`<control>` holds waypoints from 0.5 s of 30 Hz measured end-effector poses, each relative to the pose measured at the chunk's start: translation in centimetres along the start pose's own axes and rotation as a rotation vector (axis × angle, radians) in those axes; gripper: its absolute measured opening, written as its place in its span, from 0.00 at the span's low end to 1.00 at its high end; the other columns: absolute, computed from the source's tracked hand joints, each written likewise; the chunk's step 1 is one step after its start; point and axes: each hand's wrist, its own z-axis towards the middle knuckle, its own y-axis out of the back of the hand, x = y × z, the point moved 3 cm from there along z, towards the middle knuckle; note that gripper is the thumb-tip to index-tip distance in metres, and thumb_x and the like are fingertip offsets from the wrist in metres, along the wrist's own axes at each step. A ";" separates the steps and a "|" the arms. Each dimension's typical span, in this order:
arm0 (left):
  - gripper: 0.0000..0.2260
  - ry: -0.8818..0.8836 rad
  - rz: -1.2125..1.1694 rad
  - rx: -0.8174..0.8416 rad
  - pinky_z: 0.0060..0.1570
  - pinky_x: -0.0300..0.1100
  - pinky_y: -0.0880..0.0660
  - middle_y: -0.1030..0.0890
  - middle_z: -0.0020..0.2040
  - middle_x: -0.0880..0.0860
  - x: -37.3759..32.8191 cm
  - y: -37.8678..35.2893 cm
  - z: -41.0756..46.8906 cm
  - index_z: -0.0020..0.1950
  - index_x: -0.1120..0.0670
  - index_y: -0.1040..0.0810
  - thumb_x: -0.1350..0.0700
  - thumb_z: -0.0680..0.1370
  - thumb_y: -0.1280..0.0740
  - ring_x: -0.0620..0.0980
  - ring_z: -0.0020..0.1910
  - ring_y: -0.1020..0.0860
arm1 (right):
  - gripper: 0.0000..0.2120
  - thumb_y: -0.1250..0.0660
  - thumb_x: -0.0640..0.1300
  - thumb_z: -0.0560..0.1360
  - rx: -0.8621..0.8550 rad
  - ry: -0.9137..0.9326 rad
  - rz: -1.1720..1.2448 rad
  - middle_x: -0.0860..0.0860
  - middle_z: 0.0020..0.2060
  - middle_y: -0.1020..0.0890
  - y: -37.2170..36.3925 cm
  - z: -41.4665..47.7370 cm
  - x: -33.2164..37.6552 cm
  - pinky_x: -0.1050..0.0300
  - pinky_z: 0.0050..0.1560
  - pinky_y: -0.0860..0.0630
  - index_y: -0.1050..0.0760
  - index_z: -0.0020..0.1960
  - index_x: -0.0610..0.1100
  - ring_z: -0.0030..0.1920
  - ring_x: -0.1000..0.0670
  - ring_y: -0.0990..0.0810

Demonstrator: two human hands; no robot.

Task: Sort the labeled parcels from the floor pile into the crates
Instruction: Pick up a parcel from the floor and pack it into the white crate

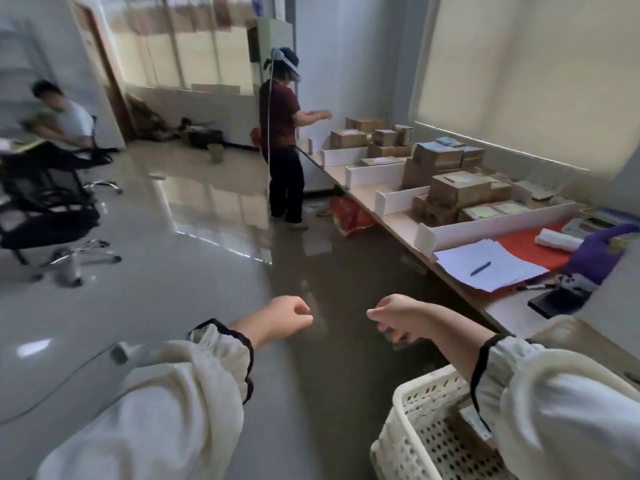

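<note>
My left hand (289, 315) is held out over the shiny floor with its fingers curled in and nothing in it. My right hand (398, 317) hangs beside it, fingers loosely curled, also holding nothing. A white perforated crate (415, 420) stands at the bottom right under my right forearm, with a brown labeled parcel (472, 426) partly hidden inside it. Several brown labeled parcels (457, 188) are stacked between white dividers (491, 225) on the long table at the right. No floor pile is in view.
A person in a dark red top (282, 133) stands at the table's far end. Another person (65, 116) sits at the left near black office chairs (45, 216). Papers with a pen (485, 265), a purple item and a dark phone lie on the near table. A red bag (349, 213) sits under it.
</note>
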 end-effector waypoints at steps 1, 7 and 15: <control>0.14 0.044 -0.014 -0.021 0.54 0.41 0.26 0.20 0.57 0.54 3.2 1.2 -1.4 0.61 0.53 0.23 0.51 0.77 0.35 0.54 0.55 0.21 | 0.19 0.42 0.52 0.79 0.034 0.036 -0.026 0.46 0.56 0.20 -2.0 0.4 2.8 0.51 0.52 0.24 0.27 0.62 0.40 0.48 0.45 0.19; 0.08 0.366 -0.203 -0.231 0.38 0.37 0.28 0.22 0.42 0.53 22.1 8.3 -13.8 0.54 0.56 0.22 0.55 0.78 0.36 0.49 0.35 0.25 | 0.10 0.43 0.50 0.80 0.298 0.284 -0.179 0.52 0.37 0.26 -17.4 -0.5 20.1 0.61 0.33 0.36 0.30 0.54 0.44 0.32 0.50 0.27; 0.05 0.832 -0.397 -0.551 0.42 0.40 0.28 0.21 0.42 0.54 39.4 11.8 -34.1 0.43 0.53 0.22 0.59 0.76 0.37 0.52 0.39 0.24 | 0.16 0.42 0.50 0.78 0.592 0.570 -0.457 0.51 0.47 0.24 -36.6 -6.6 36.3 0.59 0.38 0.33 0.28 0.61 0.42 0.37 0.50 0.25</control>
